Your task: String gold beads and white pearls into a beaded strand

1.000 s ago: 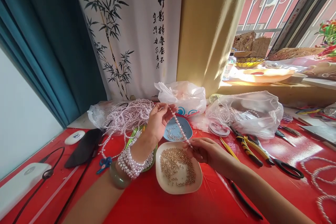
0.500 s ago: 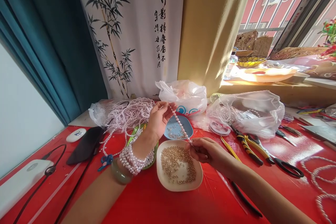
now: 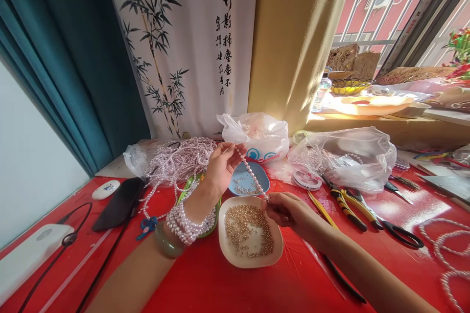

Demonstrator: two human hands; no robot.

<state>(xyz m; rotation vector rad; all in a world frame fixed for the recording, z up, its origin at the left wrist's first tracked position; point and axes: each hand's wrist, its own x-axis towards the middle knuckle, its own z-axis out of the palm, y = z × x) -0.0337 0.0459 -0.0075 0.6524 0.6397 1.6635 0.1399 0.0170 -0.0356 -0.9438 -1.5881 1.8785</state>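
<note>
A short string of pearly beads runs taut and slanting between my two hands. Its upper end is pinched in my left hand, its lower end in my right hand. Below hangs a cream dish scattered with small gold beads. Behind it, a blue dish carries small metallic pieces. Several strands of pale beads are wrapped round my left wrist, above a green bangle. Under that wrist a green dish is mostly hidden.
A heap of pale bead strands lies at the back left, near a black phone. Plastic bags stand along the back. Pliers, scissors and yellow tweezers lie at right, with looped bead strands beyond.
Both hands keep their hold on the bead string and stay almost in place. The whole view has shifted very slightly.
</note>
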